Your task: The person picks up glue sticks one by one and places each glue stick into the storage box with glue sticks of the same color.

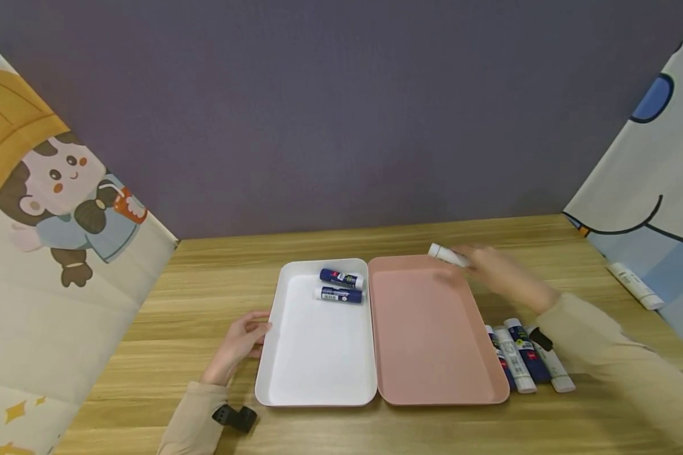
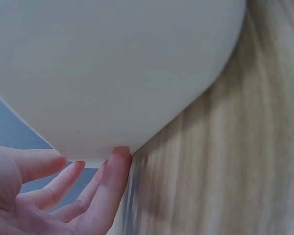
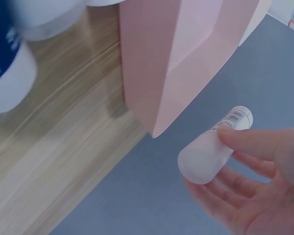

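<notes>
My right hand [image 1: 492, 268] pinches a white glue stick [image 1: 448, 255] between thumb and fingers, above the far right corner of the pink tray [image 1: 432, 354]. The right wrist view shows the stick's rounded end [image 3: 198, 164] and part of its printed label. The pink tray's floor shows nothing on it. My left hand [image 1: 241, 344] touches the left rim of the white tray [image 1: 319, 373] with relaxed fingers [image 2: 118, 171] against its outer wall. Inside that tray, near its far end, lie two navy glue sticks, one [image 1: 341, 278] behind the other [image 1: 339, 294].
Several navy and white glue sticks [image 1: 515, 361] lie along the pink tray's right side, partly hidden by it and my right sleeve. Another white glue stick [image 1: 635, 286] lies at the table's right edge. A dark panel [image 1: 341, 120] rises behind, with printed cloths [image 1: 91, 265] at the sides.
</notes>
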Demonstrator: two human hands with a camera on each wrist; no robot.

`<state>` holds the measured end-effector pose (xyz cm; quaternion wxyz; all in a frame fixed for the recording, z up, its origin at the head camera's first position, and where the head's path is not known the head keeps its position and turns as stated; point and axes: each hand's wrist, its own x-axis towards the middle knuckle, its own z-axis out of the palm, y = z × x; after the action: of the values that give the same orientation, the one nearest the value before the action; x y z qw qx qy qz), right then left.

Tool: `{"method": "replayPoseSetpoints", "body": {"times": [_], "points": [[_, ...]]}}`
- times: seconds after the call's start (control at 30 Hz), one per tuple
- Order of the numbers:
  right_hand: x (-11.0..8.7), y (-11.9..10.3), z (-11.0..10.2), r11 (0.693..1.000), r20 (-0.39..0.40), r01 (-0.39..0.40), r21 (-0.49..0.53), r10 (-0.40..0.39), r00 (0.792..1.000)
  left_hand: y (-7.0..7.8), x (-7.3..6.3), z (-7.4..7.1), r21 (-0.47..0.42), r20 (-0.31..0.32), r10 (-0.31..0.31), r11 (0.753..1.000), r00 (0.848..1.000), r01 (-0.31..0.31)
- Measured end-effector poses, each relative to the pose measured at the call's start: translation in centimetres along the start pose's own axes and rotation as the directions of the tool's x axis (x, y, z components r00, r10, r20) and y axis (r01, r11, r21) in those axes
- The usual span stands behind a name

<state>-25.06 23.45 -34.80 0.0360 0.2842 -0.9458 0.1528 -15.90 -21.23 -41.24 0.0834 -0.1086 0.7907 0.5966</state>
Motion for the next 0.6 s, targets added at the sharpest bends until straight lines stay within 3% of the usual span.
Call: {"method": "replayPoseSetpoints", "body": {"times": [0.23, 0.6], "points": [[0.8, -1.3, -0.1, 0.999, 0.06, -0.03, 0.027, 0.028, 0.998, 0.2, -0.2, -0.1, -0.016, 0.004, 0.0, 1.0, 1.0, 0.0], [2.2, -3.1, 0.7, 1.0, 0.116, 0.023, 0.011, -0.024, 0.993, 0.2, -0.3, -0.1, -0.015, -0.001, -0.002, 1.0, 1.0, 0.002]]}}
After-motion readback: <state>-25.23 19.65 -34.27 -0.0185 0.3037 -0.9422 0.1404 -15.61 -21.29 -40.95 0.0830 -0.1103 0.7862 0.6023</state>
